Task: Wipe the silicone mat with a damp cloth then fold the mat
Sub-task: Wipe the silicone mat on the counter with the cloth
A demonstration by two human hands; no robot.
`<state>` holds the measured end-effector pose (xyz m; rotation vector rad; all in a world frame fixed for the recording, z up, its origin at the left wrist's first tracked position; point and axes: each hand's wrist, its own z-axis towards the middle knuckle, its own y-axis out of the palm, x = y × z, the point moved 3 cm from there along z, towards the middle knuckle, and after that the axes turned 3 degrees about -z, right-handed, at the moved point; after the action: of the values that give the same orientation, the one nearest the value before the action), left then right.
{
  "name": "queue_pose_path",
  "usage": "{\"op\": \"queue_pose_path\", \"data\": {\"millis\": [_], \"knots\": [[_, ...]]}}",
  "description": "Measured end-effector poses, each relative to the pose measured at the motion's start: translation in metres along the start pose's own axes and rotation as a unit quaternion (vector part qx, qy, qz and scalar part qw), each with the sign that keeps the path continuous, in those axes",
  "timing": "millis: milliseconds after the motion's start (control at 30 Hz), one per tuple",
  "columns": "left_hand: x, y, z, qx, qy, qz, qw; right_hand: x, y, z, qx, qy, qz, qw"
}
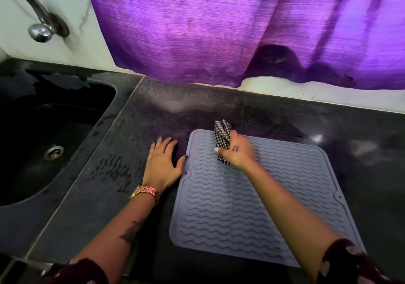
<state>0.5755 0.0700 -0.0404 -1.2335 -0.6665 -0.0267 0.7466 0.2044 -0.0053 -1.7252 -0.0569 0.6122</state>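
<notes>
Right hand [237,152] has a tight grip round a bunched checked cloth [222,133], fingers curled over it, pressing it down on the far-left part of the mat [252,196]. Cloth sticks out past the fingers toward the mat's far edge. Left hand [163,161] lies flat w/ fingers spread on the tabletop [105,174] just beside the mat's left edge; thumb tip touches or nearly touches that edge, can't tell which. No grip there, holding nothing.

Mat is grey-blue, wavy ridges, rounded corners, lying flat on the dark tabletop, right of the sink [43,141]. Near-right corner is hidden under the right sleeve.

Judgement: wiping is under way, fold not yet started. Mat looks thin, soft & floppy, prob. light, so it'll likely drape, not hold shape when lifted. Silicone should cling a bit to the tabletop, which helps while wiping, but wet patches near the sink may let it slide; the left hand seems placed to steady it. For folding, best to pinch one edge or two corners, lift & lay over onto the opposite edge. Ridges may trap water, so wipe along them.
</notes>
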Motion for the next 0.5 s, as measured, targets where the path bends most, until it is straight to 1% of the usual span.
{"op": "queue_pose_path", "data": {"millis": [33,100,133,200,233,267,333,400,467,500], "knots": [[0.000,0.000,0.000,-0.003,0.000,0.002,1.000,-0.004,0.000,0.002,-0.003,-0.033,-0.006,0.999],[0.000,0.000,-0.001,-0.004,-0.002,0.001,1.000,-0.013,0.000,0.004,-0.035,-0.093,-0.017,0.995],[-0.001,0.000,-0.001,-0.003,-0.002,-0.001,1.000,-0.015,-0.002,0.005,-0.059,-0.096,0.005,0.994],[-0.001,0.001,0.000,0.000,0.001,-0.004,1.000,-0.014,-0.010,0.013,-0.083,-0.059,0.115,0.988],[-0.002,0.001,0.000,0.001,0.002,-0.003,1.000,-0.013,-0.014,0.018,-0.072,-0.034,0.164,0.983],[-0.002,0.001,0.000,0.001,0.002,-0.002,1.000,-0.011,-0.016,0.022,-0.057,-0.015,0.181,0.982],[-0.002,0.002,0.000,0.002,0.002,0.000,1.000,-0.013,-0.012,0.026,-0.071,-0.010,0.146,0.987],[-0.002,0.002,0.000,0.001,0.002,0.000,1.000,-0.018,0.000,0.022,-0.089,-0.026,0.045,0.995],[-0.002,0.002,0.000,-0.001,0.000,0.001,1.000,-0.024,0.004,0.019,-0.057,-0.047,-0.020,0.997],[-0.001,0.002,0.000,-0.002,0.000,0.001,1.000,-0.026,0.004,0.019,-0.042,-0.059,-0.018,0.997]]}}
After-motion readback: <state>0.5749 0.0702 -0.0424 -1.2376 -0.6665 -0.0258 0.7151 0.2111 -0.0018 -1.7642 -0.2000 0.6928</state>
